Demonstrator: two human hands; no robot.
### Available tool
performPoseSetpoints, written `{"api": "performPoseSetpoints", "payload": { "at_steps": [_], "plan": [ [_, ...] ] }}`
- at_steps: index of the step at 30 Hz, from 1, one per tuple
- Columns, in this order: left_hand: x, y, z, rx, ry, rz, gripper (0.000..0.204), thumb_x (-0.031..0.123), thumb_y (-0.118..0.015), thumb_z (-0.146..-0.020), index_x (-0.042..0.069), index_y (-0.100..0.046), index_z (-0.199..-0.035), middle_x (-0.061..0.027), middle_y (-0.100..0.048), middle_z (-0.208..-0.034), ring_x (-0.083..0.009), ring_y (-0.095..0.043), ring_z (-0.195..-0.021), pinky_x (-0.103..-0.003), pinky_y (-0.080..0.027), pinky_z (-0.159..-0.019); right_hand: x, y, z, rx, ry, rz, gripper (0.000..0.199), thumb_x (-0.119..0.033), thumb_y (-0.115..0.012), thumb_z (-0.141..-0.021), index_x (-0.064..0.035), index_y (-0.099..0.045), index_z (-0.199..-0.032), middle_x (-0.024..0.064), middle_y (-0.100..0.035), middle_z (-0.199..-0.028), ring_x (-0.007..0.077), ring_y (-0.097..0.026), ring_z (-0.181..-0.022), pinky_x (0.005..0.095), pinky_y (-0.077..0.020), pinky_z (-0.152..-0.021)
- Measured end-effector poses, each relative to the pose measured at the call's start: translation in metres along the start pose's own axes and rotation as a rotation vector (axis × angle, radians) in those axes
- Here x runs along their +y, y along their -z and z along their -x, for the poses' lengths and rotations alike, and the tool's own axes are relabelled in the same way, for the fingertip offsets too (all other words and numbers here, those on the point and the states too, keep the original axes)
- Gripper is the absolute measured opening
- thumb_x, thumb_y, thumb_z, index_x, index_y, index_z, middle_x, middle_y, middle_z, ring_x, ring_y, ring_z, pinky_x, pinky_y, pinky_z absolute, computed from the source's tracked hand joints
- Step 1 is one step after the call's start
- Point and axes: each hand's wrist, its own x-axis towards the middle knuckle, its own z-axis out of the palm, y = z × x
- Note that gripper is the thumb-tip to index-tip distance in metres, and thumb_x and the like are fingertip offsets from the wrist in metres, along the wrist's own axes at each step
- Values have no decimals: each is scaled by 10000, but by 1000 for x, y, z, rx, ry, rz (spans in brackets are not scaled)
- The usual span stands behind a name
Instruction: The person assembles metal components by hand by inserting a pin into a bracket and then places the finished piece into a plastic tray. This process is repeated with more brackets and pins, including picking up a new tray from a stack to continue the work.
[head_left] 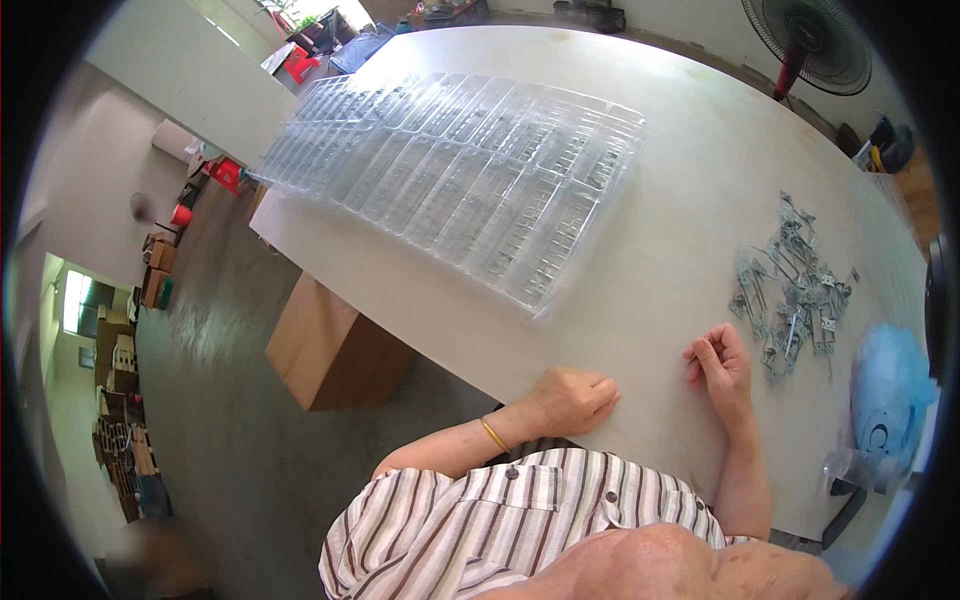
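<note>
My left hand (575, 398) rests at the table's near edge, curled into a fist. No object shows in it. A little to the right, my right hand (724, 372) is raised over the white table (650, 290), its thumb pressed to the curled fingers. Whatever they may hold is too small or hidden to make out. Just beyond this hand lies a loose pile of small metal parts (795, 290). Farther off, toward the left, clear plastic trays (450, 170) with long compartments hold rows of small metal pieces. Neither hand touches the pile or the trays.
A blue plastic bag (890, 390) sits at the right edge of the table, by a clear tape roll (850, 468). Below the table's left side stands a cardboard box (335, 345). A black fan (805, 45) stands beyond the far right edge.
</note>
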Motion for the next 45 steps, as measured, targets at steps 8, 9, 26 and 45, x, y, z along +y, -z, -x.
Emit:
{"api": "performPoseSetpoints", "payload": {
  "at_steps": [8, 9, 26, 45],
  "plan": [
    [-6, -2, -3, 6, -29, -19, 287, 136, -685, -877, 83, -477, -687, -65, -492, -590, -259, -536, -495, -380, -426, -456, 10, 1, -6, -24, 48, -19, 166, -170, -573, -1028, -59, -513, -921, 40, -644, -806, 63, -554, -578, 213, -453, -503],
    [-7, -3, -4, 6, -28, -28, 288, 138, -683, -879, 82, -476, -687, -66, -492, -591, -260, -535, -495, -382, -425, -457, 10, 1, -7, -26, 55, -22, 166, -170, -573, -1028, -59, -513, -921, 40, -644, -806, 63, -554, -578, 213, -453, -503],
    [3, 13, -14, 43, -23, 187, 322, 145, -674, -882, 74, -474, -640, -67, -477, -549, -268, -483, -462, -385, -375, -447, 19, 2, -5, -31, 43, -51, 166, -169, -603, -1015, -60, -530, -913, 29, -639, -802, 62, -561, -576, 217, -457, -509],
    [109, 140, -92, 271, -609, 1770, 532, 317, -454, -1059, 63, -457, -591, -7, -360, -513, -143, -318, -379, -385, -467, -543, 8, 0, -11, -43, 65, -27, 198, -225, -604, -1023, -69, -535, -922, 18, -642, -829, 47, -544, -594, 201, -438, -522]
  ]
}}
